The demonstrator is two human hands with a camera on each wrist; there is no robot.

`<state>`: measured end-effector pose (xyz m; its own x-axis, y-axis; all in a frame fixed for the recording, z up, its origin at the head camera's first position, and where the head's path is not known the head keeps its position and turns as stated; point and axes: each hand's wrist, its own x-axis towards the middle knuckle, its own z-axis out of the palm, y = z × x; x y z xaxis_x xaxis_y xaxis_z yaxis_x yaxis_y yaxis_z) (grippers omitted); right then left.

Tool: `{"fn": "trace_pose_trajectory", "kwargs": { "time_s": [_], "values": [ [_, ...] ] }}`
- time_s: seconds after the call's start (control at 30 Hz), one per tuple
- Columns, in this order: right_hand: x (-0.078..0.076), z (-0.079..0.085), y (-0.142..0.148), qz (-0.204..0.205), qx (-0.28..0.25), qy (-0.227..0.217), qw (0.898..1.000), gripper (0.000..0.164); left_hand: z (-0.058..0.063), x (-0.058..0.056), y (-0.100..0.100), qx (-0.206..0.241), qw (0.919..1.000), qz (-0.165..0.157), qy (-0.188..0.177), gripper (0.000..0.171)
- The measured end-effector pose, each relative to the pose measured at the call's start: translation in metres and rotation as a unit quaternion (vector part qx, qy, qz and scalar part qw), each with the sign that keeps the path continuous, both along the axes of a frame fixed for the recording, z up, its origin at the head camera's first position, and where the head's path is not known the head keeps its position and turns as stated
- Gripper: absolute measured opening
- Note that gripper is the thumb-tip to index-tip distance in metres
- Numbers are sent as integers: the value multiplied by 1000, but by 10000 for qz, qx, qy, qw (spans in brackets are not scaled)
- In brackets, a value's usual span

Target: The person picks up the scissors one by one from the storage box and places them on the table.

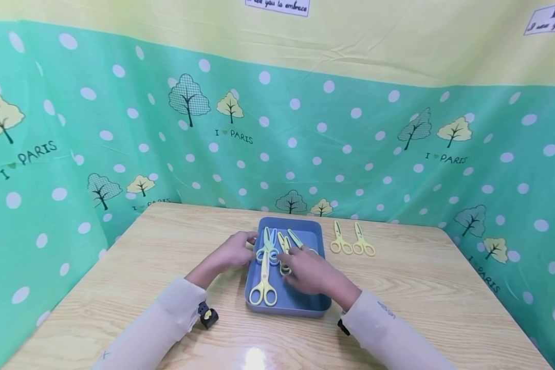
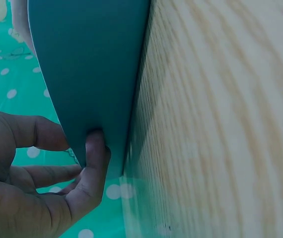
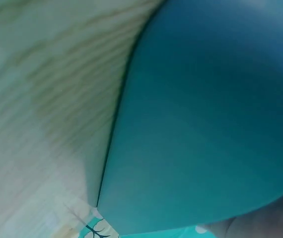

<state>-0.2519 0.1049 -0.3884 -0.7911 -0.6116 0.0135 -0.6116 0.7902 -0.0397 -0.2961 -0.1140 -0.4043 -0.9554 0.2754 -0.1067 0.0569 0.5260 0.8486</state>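
A blue tray (image 1: 289, 310) stands on the table with several pairs of scissors in it. My left hand (image 1: 235, 250) holds the tray's left side; in the left wrist view its fingers (image 2: 95, 163) press the outer wall at the rim. Over the tray's right half, my right hand (image 1: 307, 270) reaches down with fingertips at the handles of yellow scissors (image 1: 284, 241); I cannot tell whether it grips them. Green-bladed scissors (image 1: 295, 237) lie partly hidden behind that hand. To the left are overlapping pale green and blue scissors (image 1: 267, 241), with yellow scissors (image 1: 264, 289) in front.
Right of the tray, two yellow scissors (image 1: 339, 238) (image 1: 363, 239) lie side by side on the wooden table (image 1: 398, 288). A green and yellow printed curtain (image 1: 305, 128) hangs behind and along both sides.
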Motion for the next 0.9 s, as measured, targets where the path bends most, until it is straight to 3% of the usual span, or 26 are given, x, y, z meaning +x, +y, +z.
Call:
{"fn": "trace_pose_trajectory", "kwargs": {
  "time_s": [0.2,0.6,0.9],
  "values": [
    [-3,-6,-4,-409,28,51,9991,53,1,1,0,-21,10000,-17,-3,73],
    [-10,-9,-8,-626,6,70,9980,41,1,-1,-1,13,10000,-20,94,71],
    [-10,-10,-10,-832,-138,-244,9961,38,0,0,0,21,9999,-73,73,70]
  ]
}}
